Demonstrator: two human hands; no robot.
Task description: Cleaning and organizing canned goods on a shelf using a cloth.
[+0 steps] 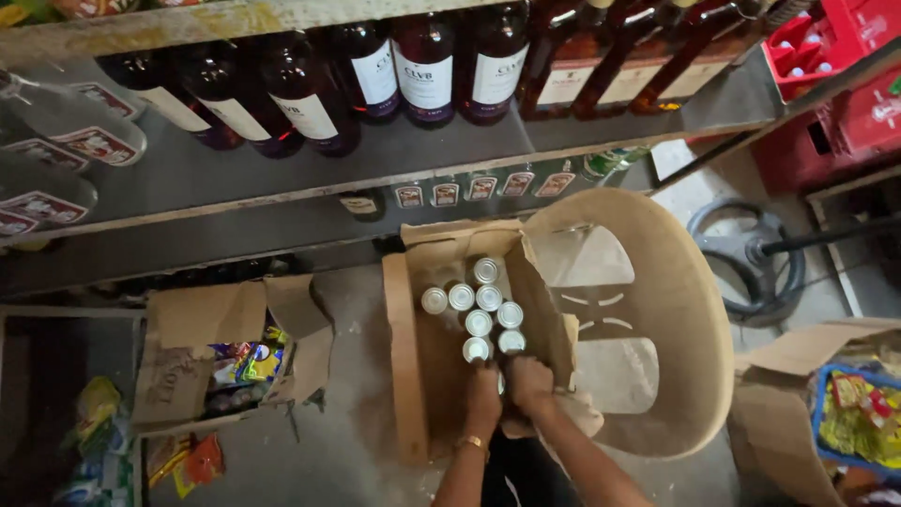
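Far left: clear bottles (66, 131) w/ red-white labels lying on a grey metal shelf (282, 174).
Lower left: open cardboard box (211, 347) on the floor, colourful snack packets inside; more packets (188, 462) loose beside it.
Shelf, centre: row of dark bottles (366, 75) w/ white labels, amber bottles (619, 66) to their right.
Centre: open cardboard carton (422, 376) resting on a beige plastic chair (685, 319); approx. eight silver-capped bottles (479, 310) stand upright inside, close together.
Left hand (484, 394): gold bangle at wrist, reaching down into near end of carton, just beside nearest caps; grip hidden, cannot tell what it holds, if anything.
Right hand (530, 385): touching left hand, also down in the carton at the near bottles; fingers curled, grip looks narrow, object not visible.
Right: black fan base (746, 253) on floor behind chair.
Far right: red crates (826, 47) up top; another open box (788, 413) w/ a blue tray of packets (859, 418).
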